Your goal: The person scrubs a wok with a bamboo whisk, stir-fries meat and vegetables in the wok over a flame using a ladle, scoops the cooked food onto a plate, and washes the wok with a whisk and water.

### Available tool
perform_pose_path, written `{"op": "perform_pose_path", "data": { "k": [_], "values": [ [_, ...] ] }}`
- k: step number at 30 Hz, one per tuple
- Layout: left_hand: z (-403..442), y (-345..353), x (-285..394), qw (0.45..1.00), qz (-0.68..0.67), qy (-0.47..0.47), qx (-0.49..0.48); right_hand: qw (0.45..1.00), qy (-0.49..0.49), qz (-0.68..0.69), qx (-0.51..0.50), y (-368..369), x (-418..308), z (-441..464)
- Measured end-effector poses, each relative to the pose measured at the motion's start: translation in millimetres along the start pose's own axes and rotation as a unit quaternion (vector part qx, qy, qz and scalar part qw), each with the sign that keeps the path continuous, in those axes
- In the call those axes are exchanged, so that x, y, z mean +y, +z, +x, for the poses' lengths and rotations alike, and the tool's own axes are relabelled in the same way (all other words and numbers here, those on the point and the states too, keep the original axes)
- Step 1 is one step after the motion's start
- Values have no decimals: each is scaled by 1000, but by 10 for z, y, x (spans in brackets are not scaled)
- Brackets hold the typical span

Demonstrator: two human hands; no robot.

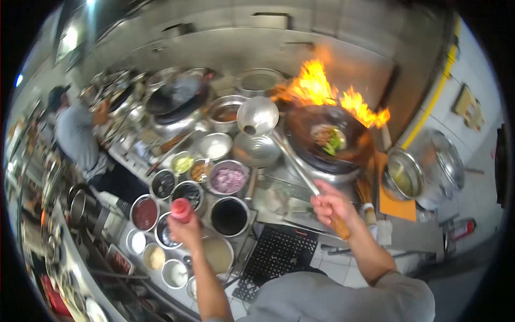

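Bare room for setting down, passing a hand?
Set-down: narrow grey steel counter strip, between orange rectangular board and front edge. Hand pass: above black perforated mat, right of round steel pot of black liquid. Crowded: around the left hand, amid round steel pots; flames at black round wok.

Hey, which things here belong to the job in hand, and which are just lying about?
In use: ladle in right hand; red bottle in left hand; wok; food in it.
Apparently lying about: black floor mat; orange sheet; red cylinder.
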State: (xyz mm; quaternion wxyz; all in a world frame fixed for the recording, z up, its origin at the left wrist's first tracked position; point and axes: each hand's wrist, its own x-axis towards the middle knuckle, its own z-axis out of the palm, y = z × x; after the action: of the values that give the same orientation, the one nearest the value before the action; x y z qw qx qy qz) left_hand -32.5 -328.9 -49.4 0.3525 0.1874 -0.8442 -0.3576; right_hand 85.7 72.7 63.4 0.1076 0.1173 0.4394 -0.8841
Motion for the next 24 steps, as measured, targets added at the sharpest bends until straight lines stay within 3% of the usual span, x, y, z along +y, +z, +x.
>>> {"op": "perform_pose_path", "data": {
  "k": [3,4,6,11,14,15,18,24],
  "values": [
    [84,-282,466,996,-37,69,36,980,-45,-160,113,-395,-562,-152],
    [103,-371,700,990,-69,120,29,964,-40,-225,134,-590,-732,-145],
    [78,-317,954,983,-140,118,27,910,-28,-363,198,-925,-994,-98],
    [-42,153,1739,945,-252,131,-164,834,-12,-505,222,-1908,-1312,66],
    [-228,433,2288,925,-222,116,-286,657,-178,-692,241,-2374,-1205,53],
    [-271,558,2446,918,-197,149,-311,646,-145,-706,251,-2371,-1249,21],
    [-434,920,2889,892,-129,236,-363,843,21,-500,199,-2107,-1688,-152],
    [-604,1556,3528,839,6,327,-434,823,35,-538,178,-2197,-1695,-217]
  ]
}}
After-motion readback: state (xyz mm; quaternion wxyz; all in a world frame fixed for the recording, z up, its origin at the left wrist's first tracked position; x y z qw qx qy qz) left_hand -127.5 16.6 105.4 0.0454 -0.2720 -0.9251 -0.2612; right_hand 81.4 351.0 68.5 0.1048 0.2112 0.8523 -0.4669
